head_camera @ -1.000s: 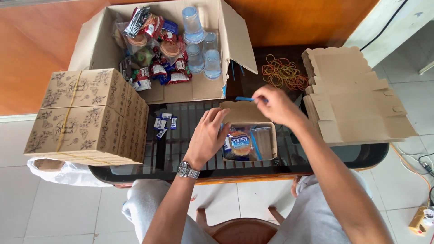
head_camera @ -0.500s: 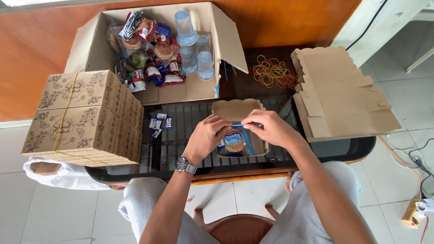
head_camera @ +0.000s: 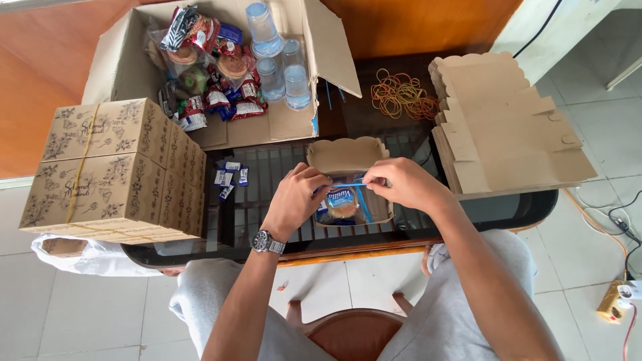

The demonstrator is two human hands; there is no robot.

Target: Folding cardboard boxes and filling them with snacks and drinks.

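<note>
1. Blue drinking straw (head_camera: 349, 185), thin and plastic, is stretched level between both hands, just above a small open brown cardboard snack box (head_camera: 348, 160) with a scalloped lid.
2. Left hand (head_camera: 297, 200) has its fingers narrowed onto the straw's left end; a metal wristwatch (head_camera: 267, 241) sits on that wrist.
3. Right hand (head_camera: 404, 184) has its fingers pinched narrow on the straw's right end.
4. Inside the snack box lies a round wrapped bun in a clear and blue packet (head_camera: 343, 202), directly under the straw.
5. The snack box rests on a dark glass worktop (head_camera: 508, 207), near its front edge.
6. Behind it stands a large open cardboard carton (head_camera: 287, 124) holding sealed plastic water cups (head_camera: 281, 67) and wrapped snacks (head_camera: 207, 73).
7. To the left, a stack of printed brown boxes (head_camera: 114, 170) is tied with yellow string.
8. To the right lies a pile of flat unfolded box blanks (head_camera: 508, 120), with loose rubber bands (head_camera: 401, 93) beside it.
9. Small blue and white sachets (head_camera: 227, 177) lie on the worktop between the stack and the snack box.
</note>
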